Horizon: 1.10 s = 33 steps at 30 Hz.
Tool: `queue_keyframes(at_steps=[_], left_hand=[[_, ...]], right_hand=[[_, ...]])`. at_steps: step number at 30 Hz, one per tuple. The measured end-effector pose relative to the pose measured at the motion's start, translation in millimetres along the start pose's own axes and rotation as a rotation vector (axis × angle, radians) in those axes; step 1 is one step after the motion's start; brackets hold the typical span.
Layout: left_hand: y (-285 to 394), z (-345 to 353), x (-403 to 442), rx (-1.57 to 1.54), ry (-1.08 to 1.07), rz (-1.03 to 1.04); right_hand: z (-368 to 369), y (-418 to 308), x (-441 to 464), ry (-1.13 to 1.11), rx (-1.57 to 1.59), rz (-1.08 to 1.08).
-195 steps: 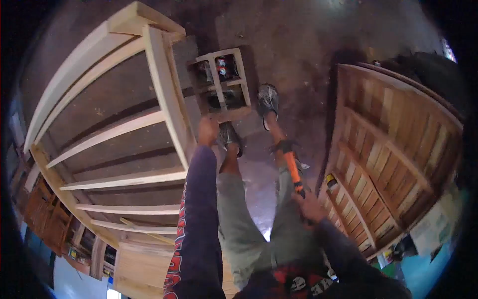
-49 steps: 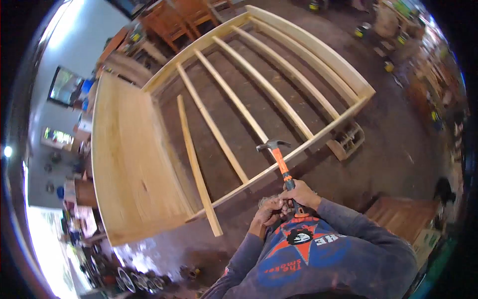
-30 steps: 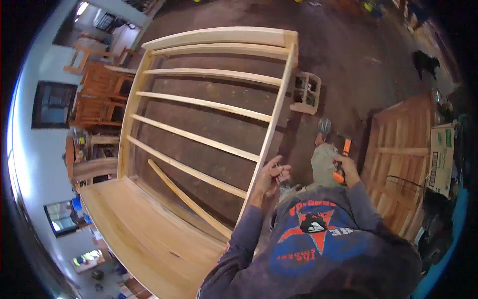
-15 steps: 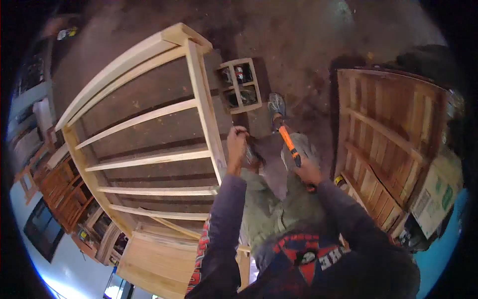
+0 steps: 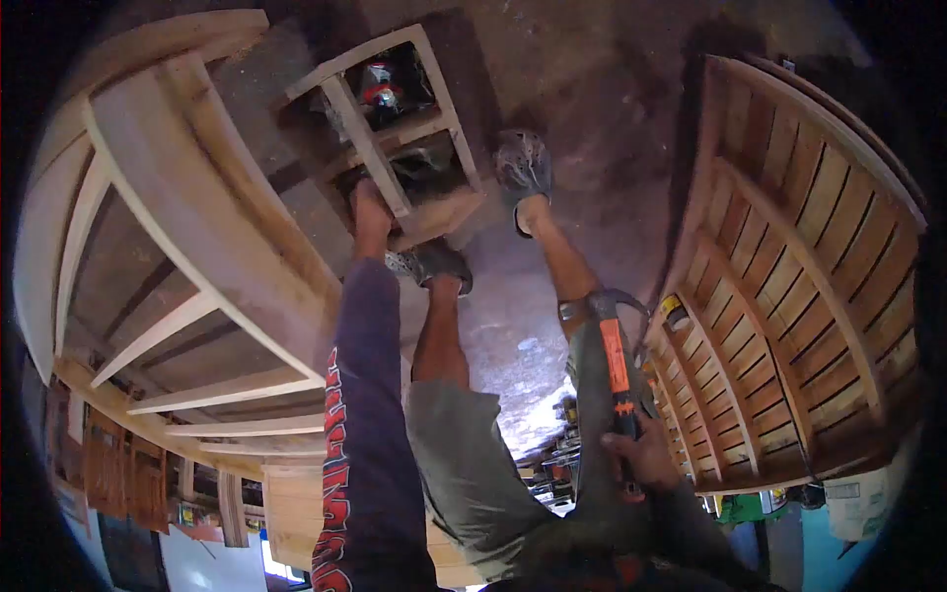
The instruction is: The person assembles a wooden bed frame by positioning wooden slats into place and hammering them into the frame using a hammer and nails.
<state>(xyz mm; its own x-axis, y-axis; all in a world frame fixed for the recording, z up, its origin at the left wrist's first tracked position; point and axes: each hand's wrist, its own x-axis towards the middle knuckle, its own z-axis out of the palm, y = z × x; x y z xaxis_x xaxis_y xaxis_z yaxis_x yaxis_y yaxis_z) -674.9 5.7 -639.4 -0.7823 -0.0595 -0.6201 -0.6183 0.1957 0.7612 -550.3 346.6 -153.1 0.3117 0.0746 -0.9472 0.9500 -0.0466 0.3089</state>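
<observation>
My left hand [image 5: 371,219] reaches down into the near left compartment of a divided wooden box [image 5: 446,213] on the floor. The box's divider and the shadow hide its fingers, so whether it grasps anything cannot be seen. Dark contents lie in the compartments, and a red and silver item [image 5: 381,89] shows in the far one. Wrapped around the lower grip of a claw hammer [image 5: 616,357] with an orange and black handle is my right hand [image 5: 645,452]. The hammer rests upright along my right thigh, head pointing away from me.
A pale slatted wooden frame [image 5: 237,426] stands close on my left. To my right leans a large slatted wooden panel [image 5: 779,207]. A small yellow-and-black round item [image 5: 675,312] lies by its near edge. My feet are on the floor beside the box.
My view has dropped lower and closer to the box. My left hand has moved from above my lap down into it. The hammer stays in my right hand, now nearer my thigh.
</observation>
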Motion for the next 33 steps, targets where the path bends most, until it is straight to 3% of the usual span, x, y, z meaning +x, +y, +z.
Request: queue_keyframes(at_steps=[2, 4, 6, 8, 11, 14, 17, 33], left_hand=[[-1, 15, 3, 0.027, -0.139, -0.481], [-17, 27, 4, 0.045, -0.16, -0.394], [-25, 23, -4, 0.111, -0.125, -0.282], [-27, 27, -13, 0.173, -0.074, -0.249], [-29, 34, -18, 0.202, -0.006, -0.257], [-28, 36, -21, 0.189, 0.023, -0.274], [-29, 37, -24, 0.178, 0.034, -0.282], [-22, 51, -15, 0.178, 0.085, -0.224]], right_hand=[[2, -10, -5, 0.048, -0.021, 0.001], [6, -19, -12, 0.035, -0.073, -0.007], [4, -13, -15, 0.069, 0.105, -0.017], [16, -28, -21, 0.183, 0.088, -0.048], [-26, 18, 7, 0.085, -0.078, -0.194], [12, -22, -16, 0.108, 0.072, -0.08], [24, -35, -25, 0.143, 0.008, -0.114], [26, -21, -14, 0.12, -0.033, -0.186]])
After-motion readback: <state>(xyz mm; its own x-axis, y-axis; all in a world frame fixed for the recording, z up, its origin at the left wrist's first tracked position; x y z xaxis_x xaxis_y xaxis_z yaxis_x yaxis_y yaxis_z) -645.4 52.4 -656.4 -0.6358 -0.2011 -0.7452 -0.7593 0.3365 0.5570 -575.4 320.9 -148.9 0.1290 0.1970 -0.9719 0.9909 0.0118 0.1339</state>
